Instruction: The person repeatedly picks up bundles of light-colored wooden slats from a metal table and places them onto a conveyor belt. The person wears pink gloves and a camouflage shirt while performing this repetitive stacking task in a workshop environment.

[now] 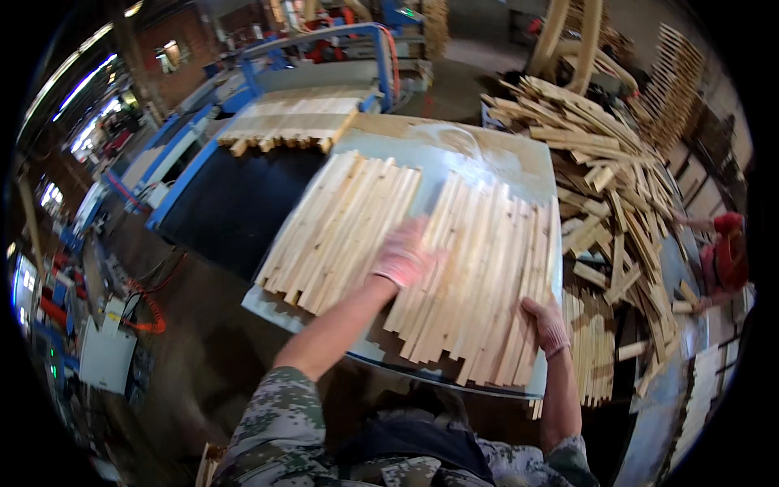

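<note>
Two groups of pale wooden strips lie side by side on a light-coloured work table (464,154), a narrow gap between them. My left hand (403,253), in a pinkish knit glove and blurred by motion, is over the gap between the left strips (337,223) and the right strips (466,280). Its fingers point away from me and its thumb stands apart. At the right edge of the right group, my gloved right hand (548,326) is closed against the outermost strips, its thumb side on top. Its other fingers are partly hidden. The strips' near ends are uneven.
Beyond the table's left side, joined boards (292,114) lie at a blue-framed machine (381,61) with a dark bed (243,191). To the right are a heap of loose wood offcuts (600,154) and more strips (591,345). A person in red (726,256) is at far right.
</note>
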Available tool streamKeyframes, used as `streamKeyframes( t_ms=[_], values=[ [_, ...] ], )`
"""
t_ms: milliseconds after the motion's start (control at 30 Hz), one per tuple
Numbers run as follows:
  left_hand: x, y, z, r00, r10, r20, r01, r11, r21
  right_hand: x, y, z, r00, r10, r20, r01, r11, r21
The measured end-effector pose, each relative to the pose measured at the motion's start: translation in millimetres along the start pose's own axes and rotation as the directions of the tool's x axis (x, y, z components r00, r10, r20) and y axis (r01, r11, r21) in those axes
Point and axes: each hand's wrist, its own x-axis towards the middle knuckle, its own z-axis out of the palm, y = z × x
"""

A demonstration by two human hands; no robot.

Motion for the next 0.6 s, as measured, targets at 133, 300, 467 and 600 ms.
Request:
streamKeyframes(
  t_ms=[133, 300, 467, 600],
  values=[
    [28, -131, -41, 0.947, -0.244, -0.207, 0.274, 0.953, 0.132, 26, -15, 20, 0.998, 0.056, -0.01, -0.056, 0.998, -0.038],
    [3, -246, -75, 0.696, -0.644, -0.319, 0.717, 0.597, 0.36, 56, -18, 51, 0.994, -0.101, 0.044, 0.108, 0.813, -0.571],
    [-8, -216, -111, 0.743, -0.668, -0.038, 0.633, 0.685, 0.361, 56, -17, 69, 0.96, -0.228, 0.164, 0.137, -0.13, -0.982],
    [-33, -263, -112, 0.884, -0.467, 0.004, 0.463, 0.877, 0.13, 93, 20, 34, 0.96, -0.277, -0.049, 0.007, 0.197, -0.98]
  ],
)
